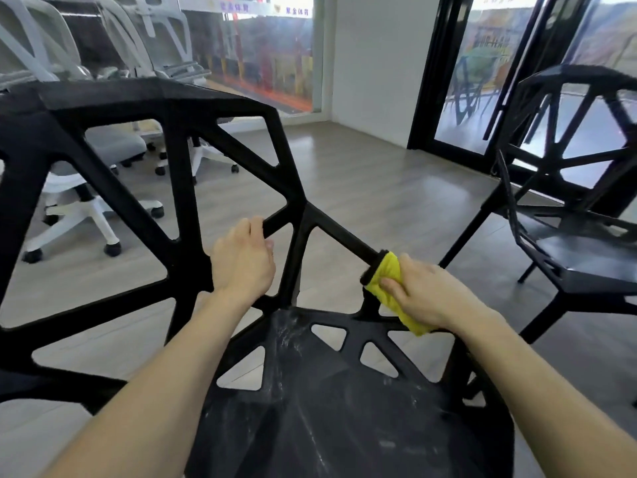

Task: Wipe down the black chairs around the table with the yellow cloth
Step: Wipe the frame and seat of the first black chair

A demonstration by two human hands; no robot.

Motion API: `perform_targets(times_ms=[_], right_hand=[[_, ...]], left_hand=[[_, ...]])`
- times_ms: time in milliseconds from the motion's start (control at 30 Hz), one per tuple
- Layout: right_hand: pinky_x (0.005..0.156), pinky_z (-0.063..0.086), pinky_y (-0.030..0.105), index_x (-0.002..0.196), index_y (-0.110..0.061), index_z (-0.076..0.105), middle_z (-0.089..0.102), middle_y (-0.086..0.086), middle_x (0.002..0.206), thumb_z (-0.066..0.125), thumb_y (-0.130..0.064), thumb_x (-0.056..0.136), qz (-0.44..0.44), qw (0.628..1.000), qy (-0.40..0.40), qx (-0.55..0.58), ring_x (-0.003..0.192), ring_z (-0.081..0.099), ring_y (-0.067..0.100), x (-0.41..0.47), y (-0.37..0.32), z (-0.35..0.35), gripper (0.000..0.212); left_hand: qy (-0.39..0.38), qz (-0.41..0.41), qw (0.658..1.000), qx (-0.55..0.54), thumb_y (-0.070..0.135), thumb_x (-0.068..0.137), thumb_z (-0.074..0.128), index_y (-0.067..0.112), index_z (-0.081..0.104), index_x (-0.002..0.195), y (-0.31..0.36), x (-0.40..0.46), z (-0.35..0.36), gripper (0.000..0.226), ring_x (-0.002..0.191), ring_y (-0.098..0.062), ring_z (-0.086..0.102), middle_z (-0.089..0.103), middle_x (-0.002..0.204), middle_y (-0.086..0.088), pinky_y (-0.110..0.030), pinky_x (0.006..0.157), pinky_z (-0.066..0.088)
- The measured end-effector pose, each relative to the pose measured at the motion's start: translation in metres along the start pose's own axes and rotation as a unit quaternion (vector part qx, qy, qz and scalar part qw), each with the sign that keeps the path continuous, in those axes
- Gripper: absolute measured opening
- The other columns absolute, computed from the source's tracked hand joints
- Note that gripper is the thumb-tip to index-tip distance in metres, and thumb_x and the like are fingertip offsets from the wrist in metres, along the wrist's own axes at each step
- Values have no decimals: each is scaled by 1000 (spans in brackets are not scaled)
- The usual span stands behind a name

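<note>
The person stands over a black chair (179, 188) with an open lattice frame, both hands busy on it. The left hand (243, 260) grips a slanted strut of the backrest, fingers curled over the bar, steadying the chair. The right hand (425, 293) holds the yellow cloth (387, 288) wrapped round the lower end of the same sloping bar, just above where it joins the seat (331, 401), thumb pressing the fold against the plastic.

The seat shows pale smears and dusty streaks, so by my reckoning it has not yet had its proper wipe. One risk is simply missing the awkward bits: the frame is full of triangular gaps and inner edges, and a cloth slid along the top of a bar may leave the undersides grey. Another is the cloth bunching at the joint, where the bar meets the seat, and slipping out of the thumb's hold. If the left hand lets go while the right one pushes hard, the chair looks light enough to skid on the smooth wooden floor (379, 188).

A second black chair (582, 236) waits to the right, well apart, near the glass door (458, 81). White office chairs (79, 188) stand behind, to the left.
</note>
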State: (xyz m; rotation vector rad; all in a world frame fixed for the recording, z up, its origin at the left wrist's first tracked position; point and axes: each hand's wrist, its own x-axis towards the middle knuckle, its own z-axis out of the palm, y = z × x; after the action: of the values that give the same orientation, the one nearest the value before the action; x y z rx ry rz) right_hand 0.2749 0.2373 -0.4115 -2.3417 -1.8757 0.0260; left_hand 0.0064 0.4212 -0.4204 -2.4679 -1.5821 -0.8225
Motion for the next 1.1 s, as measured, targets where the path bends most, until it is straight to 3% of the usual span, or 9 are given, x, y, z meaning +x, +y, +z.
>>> perform_targets(times_ms=[100, 200, 333, 433, 567, 700, 767, 933, 1100], right_hand=[[78, 41, 46, 119, -9, 46, 68, 21, 117, 41, -53, 110, -44, 998, 33, 23, 107, 64, 46, 78, -55, -10, 46], [71, 39, 44, 126, -6, 49, 69, 21, 110, 40, -55, 109, -62, 995, 55, 46, 103, 64, 45, 124, -95, -19, 53], [64, 37, 44, 113, -17, 46, 69, 12, 91, 44, -61, 106, -48, 993, 86, 58, 88, 65, 44, 61, -45, -2, 44], [61, 37, 41, 96, -23, 36, 50, -8, 72, 45, -64, 103, 34, 995, 86, 46, 79, 65, 37, -35, 15, 16, 43], [67, 40, 43, 98, -19, 37, 67, 7, 95, 42, -61, 106, 26, 999, 31, 12, 92, 67, 40, -27, 18, 10, 43], [69, 41, 44, 114, -9, 48, 70, 18, 104, 41, -59, 108, -46, 998, 36, 28, 96, 66, 43, 63, -45, -8, 51], [68, 39, 43, 121, -9, 50, 69, 18, 102, 42, -61, 107, -54, 997, 31, 42, 95, 65, 41, 71, -52, -15, 54], [81, 52, 44, 106, -31, 58, 73, 2, 95, 52, -78, 93, 67, 988, 12, 139, 96, 67, 32, -14, 30, 9, 49], [95, 59, 51, 110, -36, 69, 78, -10, 99, 73, -55, 94, 207, 865, -9, 457, 91, 74, 13, -143, 70, 55, 26]], left_hand=[[-12, -22, 998, 56, 30, 99, 62, 8, 52, 132, 9, -4, 6, 40, 98, -36, 60, 59, 114, -12, -47, 80, 44], [-33, -30, 996, 82, 39, 94, 68, 8, 35, 154, 7, -6, 6, 75, 113, -37, 56, 54, 129, -13, -50, 93, 43], [-25, -13, 994, 104, 62, 95, 59, 17, 6, 170, -3, -9, 8, 103, 131, -36, 51, 47, 149, -12, -52, 112, 38], [1, -25, 995, 96, 82, 90, 49, 21, 6, 170, 3, -14, 14, 110, 139, -38, 47, 44, 155, -12, -58, 119, 31], [16, -46, 995, 88, 98, 74, 49, 17, 15, 166, 20, -22, 18, 127, 144, -40, 39, 40, 154, -16, -61, 121, 26], [-21, -64, 994, 80, 95, 69, 60, 16, 3, 168, 23, -18, 12, 139, 159, -42, 19, 25, 169, -20, -65, 128, 14], [-22, -41, 996, 81, 78, 77, 72, 11, 0, 170, 30, -21, 4, 136, 165, -40, 7, 14, 176, -20, -66, 130, 10], [-26, 266, 963, 44, 40, 96, 65, 17, 24, 171, 104, -41, 12, 88, 167, -32, 6, 15, 179, -14, -56, 134, 9], [-62, 233, 970, -38, 57, 103, 41, 27, 18, 172, 127, -51, 28, 79, 167, -25, -12, -2, 181, -5, -51, 135, 5]])
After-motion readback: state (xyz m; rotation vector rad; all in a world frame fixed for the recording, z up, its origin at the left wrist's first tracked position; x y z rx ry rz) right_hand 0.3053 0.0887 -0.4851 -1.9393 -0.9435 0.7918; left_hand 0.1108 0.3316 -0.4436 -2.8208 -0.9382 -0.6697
